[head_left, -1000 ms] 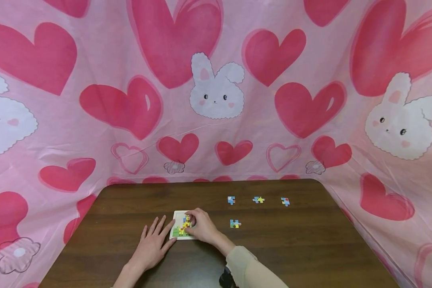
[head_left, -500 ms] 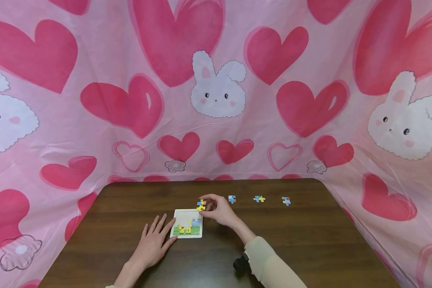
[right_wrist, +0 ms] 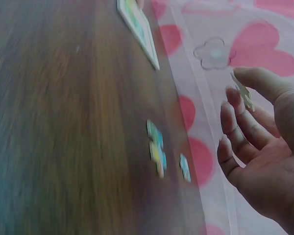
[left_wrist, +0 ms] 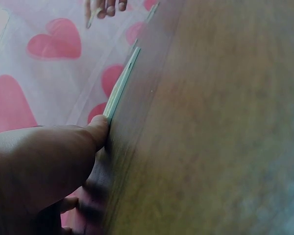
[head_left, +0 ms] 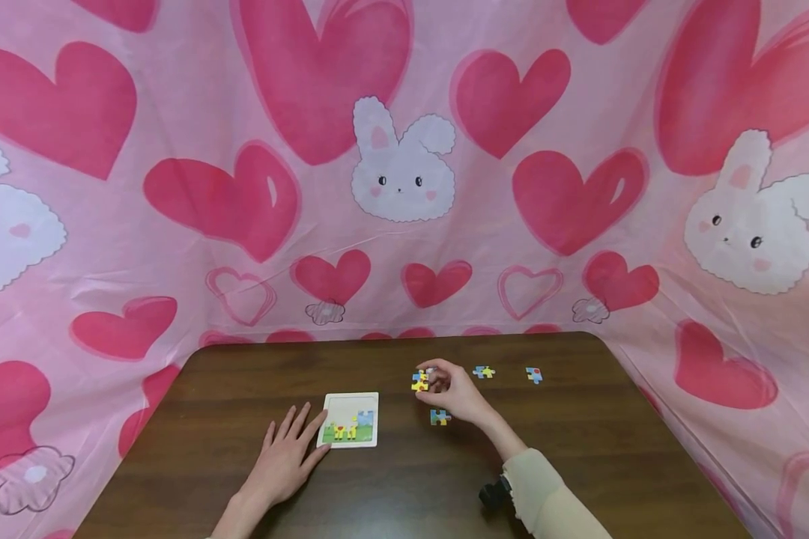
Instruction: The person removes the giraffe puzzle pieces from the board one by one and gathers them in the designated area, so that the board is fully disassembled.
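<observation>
In the head view my right hand [head_left: 461, 394] pinches a yellow and blue jigsaw piece [head_left: 419, 382] between thumb and fingertips, held above the table. The right wrist view shows this piece nearly edge-on [right_wrist: 244, 93]. My left hand [head_left: 282, 460] lies flat with spread fingers, its thumb and index finger touching the left side of a white puzzle tray [head_left: 375, 419]. Inside the tray, the lower part of a picture with yellow giraffes on green is in place, plus a blue bit at right; its upper part is bare. Close below my right hand lies a blue, green and yellow piece [head_left: 439, 417].
Two more pieces lie toward the back, one blue and yellow [head_left: 484, 372], one blue and red [head_left: 534, 375]. Another back-row piece is mostly hidden by my right hand. The brown table [head_left: 243, 374] meets a pink heart-patterned cloth [head_left: 391, 299] behind.
My right hand has lifted the yellow and blue piece out of the tray and carried it right, past the tray's edge. The left hand has stayed put.
</observation>
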{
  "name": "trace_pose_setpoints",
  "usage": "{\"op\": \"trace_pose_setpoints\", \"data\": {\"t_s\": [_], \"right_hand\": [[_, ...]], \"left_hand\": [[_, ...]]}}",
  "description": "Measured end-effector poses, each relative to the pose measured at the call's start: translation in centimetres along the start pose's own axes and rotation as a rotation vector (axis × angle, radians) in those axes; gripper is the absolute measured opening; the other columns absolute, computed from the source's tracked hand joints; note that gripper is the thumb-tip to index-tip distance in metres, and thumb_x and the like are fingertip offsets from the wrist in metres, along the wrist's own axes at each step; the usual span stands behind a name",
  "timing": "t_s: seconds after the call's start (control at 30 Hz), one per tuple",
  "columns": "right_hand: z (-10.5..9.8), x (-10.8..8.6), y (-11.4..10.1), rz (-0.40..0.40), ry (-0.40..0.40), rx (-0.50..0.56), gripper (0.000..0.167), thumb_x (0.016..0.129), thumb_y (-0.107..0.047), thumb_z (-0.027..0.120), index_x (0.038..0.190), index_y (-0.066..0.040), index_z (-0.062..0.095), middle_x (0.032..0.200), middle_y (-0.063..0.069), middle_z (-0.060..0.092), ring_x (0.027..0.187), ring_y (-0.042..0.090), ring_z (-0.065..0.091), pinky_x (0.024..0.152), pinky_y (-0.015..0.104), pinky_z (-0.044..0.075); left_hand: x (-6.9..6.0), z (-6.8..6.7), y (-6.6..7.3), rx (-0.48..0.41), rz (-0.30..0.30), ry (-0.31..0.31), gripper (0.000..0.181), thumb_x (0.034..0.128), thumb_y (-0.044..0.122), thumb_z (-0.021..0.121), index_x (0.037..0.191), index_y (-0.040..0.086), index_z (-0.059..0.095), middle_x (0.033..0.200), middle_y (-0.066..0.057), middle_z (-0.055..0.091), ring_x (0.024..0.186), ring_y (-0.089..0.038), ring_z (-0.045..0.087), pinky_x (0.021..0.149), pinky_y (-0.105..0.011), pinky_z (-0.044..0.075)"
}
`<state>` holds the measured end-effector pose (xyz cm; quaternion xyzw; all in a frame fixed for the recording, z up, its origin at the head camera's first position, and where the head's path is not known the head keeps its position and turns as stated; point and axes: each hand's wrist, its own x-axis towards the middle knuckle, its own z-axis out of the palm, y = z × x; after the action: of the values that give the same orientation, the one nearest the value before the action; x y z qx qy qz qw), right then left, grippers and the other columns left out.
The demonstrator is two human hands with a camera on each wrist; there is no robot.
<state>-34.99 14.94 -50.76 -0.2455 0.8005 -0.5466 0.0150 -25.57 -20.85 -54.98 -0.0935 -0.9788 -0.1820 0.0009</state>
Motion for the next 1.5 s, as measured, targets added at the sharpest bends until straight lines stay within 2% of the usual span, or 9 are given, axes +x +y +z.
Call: {"op": "trace_pose_setpoints", "data": {"t_s": [0.23,0.43,0.63,0.87,1.03,1.23,1.33,1.5], "right_hand": [[-2.3,-1.6,1.0,-0.021,0.003,-0.011,0.045,0.093,0.001,0.084,0.132,0.011,0.064,0.086,0.021,0.070,0.075,0.004,0.059,0.067,0.020,0.050],[-4.0,-2.9,1.6,0.018,0.006,-0.036,0.043,0.092,-0.002,0.086,0.129,0.009,0.067,0.091,0.022,0.068,0.074,0.005,0.056,0.065,0.020,0.049],[-5.7,-4.4,2.1,0.017,0.016,-0.041,0.041,0.092,0.000,0.085,0.128,0.010,0.068,0.094,0.024,0.066,0.076,0.003,0.056,0.065,0.020,0.048],[-7.4,-6.1,3.2,0.034,0.022,-0.102,0.040,0.092,-0.003,0.087,0.126,0.009,0.070,0.094,0.019,0.067,0.080,0.007,0.059,0.065,0.021,0.050],[-8.0,-7.2,3.5,0.045,0.016,-0.153,0.040,0.090,-0.005,0.089,0.124,0.008,0.072,0.096,0.015,0.069,0.084,0.011,0.061,0.067,0.020,0.051],[-8.3,-7.8,4.1,0.009,0.000,-0.248,0.039,0.088,-0.006,0.092,0.121,0.006,0.074,0.104,0.014,0.072,0.089,0.015,0.063,0.077,0.026,0.056],[-8.6,-7.9,4.7,-0.027,0.000,-0.322,0.040,0.086,-0.012,0.094,0.119,0.003,0.076,0.105,0.011,0.072,0.092,0.012,0.063,0.081,0.027,0.056],[-9.2,-8.0,8.7,-0.144,0.020,-0.413,0.041,0.086,-0.030,0.097,0.115,-0.007,0.079,0.102,0.002,0.070,0.093,0.007,0.058,0.079,0.024,0.050]], "left_hand": [[0.1,0.0,-0.1,-0.007,0.008,0.006,0.067,0.1075,0.048,0.067,0.166,0.020,0.051,0.176,-0.023,0.039,0.165,-0.053,0.031,0.127,-0.083,0.021],[0.1,-0.1,-0.1,-0.006,0.006,0.008,0.067,0.1079,0.049,0.066,0.166,0.019,0.051,0.176,-0.024,0.040,0.165,-0.053,0.031,0.127,-0.083,0.021],[0.1,0.0,-0.2,-0.008,0.003,0.003,0.067,0.1077,0.048,0.067,0.166,0.019,0.051,0.176,-0.023,0.040,0.165,-0.053,0.031,0.127,-0.083,0.021],[0.2,0.2,-0.3,-0.001,0.009,0.004,0.067,0.1076,0.048,0.067,0.166,0.020,0.051,0.176,-0.023,0.040,0.165,-0.053,0.031,0.127,-0.083,0.021],[0.2,0.1,-0.3,-0.003,0.009,0.003,0.067,0.1075,0.047,0.067,0.166,0.020,0.051,0.176,-0.023,0.039,0.165,-0.053,0.031,0.127,-0.083,0.021],[0.2,0.0,-0.2,-0.005,0.004,0.000,0.066,0.1075,0.046,0.068,0.166,0.020,0.051,0.176,-0.023,0.039,0.165,-0.053,0.031,0.127,-0.083,0.021],[0.2,0.0,-0.2,-0.005,0.003,-0.002,0.066,0.1075,0.046,0.068,0.166,0.019,0.051,0.176,-0.023,0.039,0.165,-0.053,0.031,0.127,-0.083,0.021],[0.1,0.1,-0.3,-0.004,0.011,0.002,0.067,0.1076,0.047,0.067,0.166,0.020,0.051,0.176,-0.023,0.039,0.165,-0.053,0.031,0.126,-0.083,0.021]]}}
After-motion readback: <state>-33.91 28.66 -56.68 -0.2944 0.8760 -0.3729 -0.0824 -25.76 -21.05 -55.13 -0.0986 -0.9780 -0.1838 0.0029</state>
